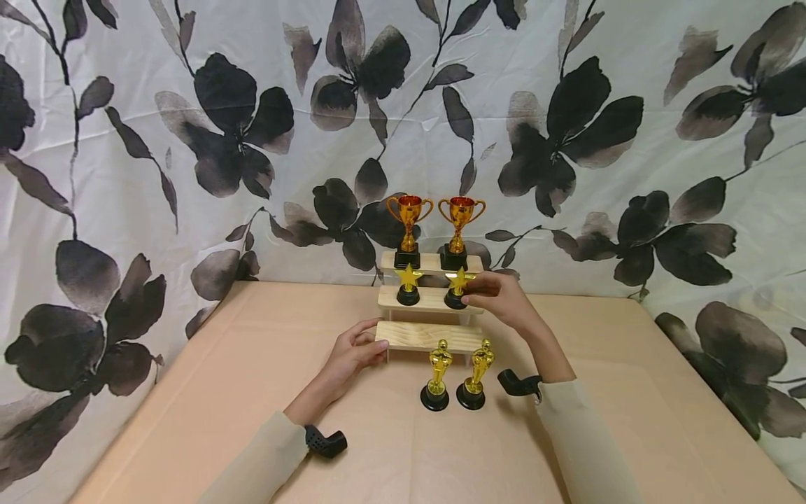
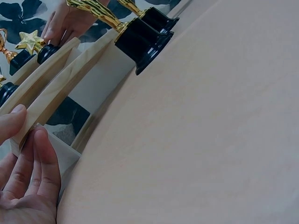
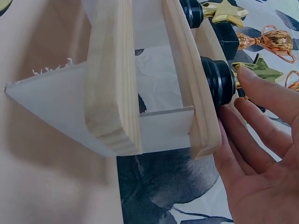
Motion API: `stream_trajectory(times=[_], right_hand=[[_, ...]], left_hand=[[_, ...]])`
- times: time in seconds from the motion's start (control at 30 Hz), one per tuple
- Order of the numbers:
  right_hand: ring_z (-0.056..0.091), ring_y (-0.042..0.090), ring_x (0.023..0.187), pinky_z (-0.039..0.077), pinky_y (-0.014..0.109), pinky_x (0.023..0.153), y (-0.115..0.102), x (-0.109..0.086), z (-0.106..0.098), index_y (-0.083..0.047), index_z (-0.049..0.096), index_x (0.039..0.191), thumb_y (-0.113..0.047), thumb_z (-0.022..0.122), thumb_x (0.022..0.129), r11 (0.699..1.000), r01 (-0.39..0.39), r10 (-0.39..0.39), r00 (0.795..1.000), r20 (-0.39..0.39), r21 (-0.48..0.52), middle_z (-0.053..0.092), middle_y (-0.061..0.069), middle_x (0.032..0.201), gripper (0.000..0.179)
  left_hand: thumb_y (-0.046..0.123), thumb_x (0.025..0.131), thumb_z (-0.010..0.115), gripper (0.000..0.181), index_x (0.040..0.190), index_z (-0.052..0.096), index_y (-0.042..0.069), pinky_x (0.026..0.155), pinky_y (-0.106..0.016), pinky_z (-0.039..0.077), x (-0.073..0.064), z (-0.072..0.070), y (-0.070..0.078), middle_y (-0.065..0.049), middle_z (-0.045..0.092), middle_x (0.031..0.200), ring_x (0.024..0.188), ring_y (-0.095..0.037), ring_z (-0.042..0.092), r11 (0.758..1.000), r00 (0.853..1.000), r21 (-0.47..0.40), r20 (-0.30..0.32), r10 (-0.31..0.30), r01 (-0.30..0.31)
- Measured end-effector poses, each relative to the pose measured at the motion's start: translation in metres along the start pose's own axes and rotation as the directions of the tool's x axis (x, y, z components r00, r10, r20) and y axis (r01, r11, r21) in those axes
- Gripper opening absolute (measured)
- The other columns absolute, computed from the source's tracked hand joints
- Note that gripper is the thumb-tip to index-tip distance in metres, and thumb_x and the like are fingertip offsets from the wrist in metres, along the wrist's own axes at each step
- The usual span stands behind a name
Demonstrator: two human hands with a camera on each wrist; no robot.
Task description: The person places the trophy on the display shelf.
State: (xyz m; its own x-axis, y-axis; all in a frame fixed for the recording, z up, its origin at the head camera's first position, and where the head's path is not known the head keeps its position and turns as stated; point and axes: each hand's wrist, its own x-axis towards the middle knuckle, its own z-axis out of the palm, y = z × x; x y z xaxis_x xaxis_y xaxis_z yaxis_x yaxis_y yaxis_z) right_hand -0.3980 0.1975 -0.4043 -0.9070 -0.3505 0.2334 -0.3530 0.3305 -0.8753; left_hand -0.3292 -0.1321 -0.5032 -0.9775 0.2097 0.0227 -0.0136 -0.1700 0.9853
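Observation:
My left hand grips the left end of the bottom step of a three-tier wooden display stand, its thumb on top and fingers underneath. On the middle step stand two gold star trophies with round black bases. My right hand pinches the right star trophy near its stem, with the thumb at the neck below the star. The left star trophy stands upright beside it. Two gold figure trophies, the left one and the right one, stand on the table in front of the stand.
Two orange-gold cup trophies, a left one and a right one, stand on black square bases on the top step. White side panels support the steps. Behind the beige table hangs a floral curtain.

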Motion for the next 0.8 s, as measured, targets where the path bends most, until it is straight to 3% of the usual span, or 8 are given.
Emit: stream_trajectory(times=[0.27, 0.53, 0.8], right_hand=[[0.068, 0.041, 0.117, 0.058, 0.019, 0.086, -0.001, -0.010, -0.010, 0.004, 0.065, 0.128, -0.009, 0.076, 0.093, 1.000, 0.018, -0.018, 1.000, -0.023, -0.018, 0.068, 0.026, 0.127, 0.039], [0.070, 0.034, 0.113, 0.059, 0.022, 0.086, 0.000, -0.029, -0.018, 0.001, 0.063, 0.131, -0.014, 0.078, 0.093, 0.999, -0.009, 0.009, 1.000, -0.013, -0.039, 0.069, 0.024, 0.126, 0.044], [0.071, 0.029, 0.109, 0.059, 0.022, 0.085, -0.005, -0.048, -0.027, 0.000, 0.063, 0.127, -0.019, 0.080, 0.092, 0.992, -0.008, 0.003, 0.999, -0.037, -0.126, 0.071, 0.021, 0.120, 0.043]], left_hand=[[0.009, 0.095, 0.074, 0.066, 0.153, 0.045, 0.009, 0.075, -0.023, 0.059, 0.001, 0.001, 0.000, 0.002, 0.068, 0.092, 0.083, -0.011, 0.068, 1.000, 1.000, -0.012, -0.004, -0.009, 0.009], [0.008, 0.095, 0.074, 0.068, 0.155, 0.042, 0.006, 0.076, -0.022, 0.059, -0.004, 0.000, -0.001, 0.002, 0.067, 0.093, 0.084, -0.010, 0.068, 1.000, 1.000, -0.018, 0.001, -0.022, 0.022], [0.010, 0.095, 0.074, 0.067, 0.154, 0.044, 0.009, 0.077, -0.023, 0.060, -0.003, 0.000, -0.001, 0.001, 0.068, 0.094, 0.084, -0.011, 0.068, 1.000, 1.000, -0.002, -0.003, -0.015, 0.015]])
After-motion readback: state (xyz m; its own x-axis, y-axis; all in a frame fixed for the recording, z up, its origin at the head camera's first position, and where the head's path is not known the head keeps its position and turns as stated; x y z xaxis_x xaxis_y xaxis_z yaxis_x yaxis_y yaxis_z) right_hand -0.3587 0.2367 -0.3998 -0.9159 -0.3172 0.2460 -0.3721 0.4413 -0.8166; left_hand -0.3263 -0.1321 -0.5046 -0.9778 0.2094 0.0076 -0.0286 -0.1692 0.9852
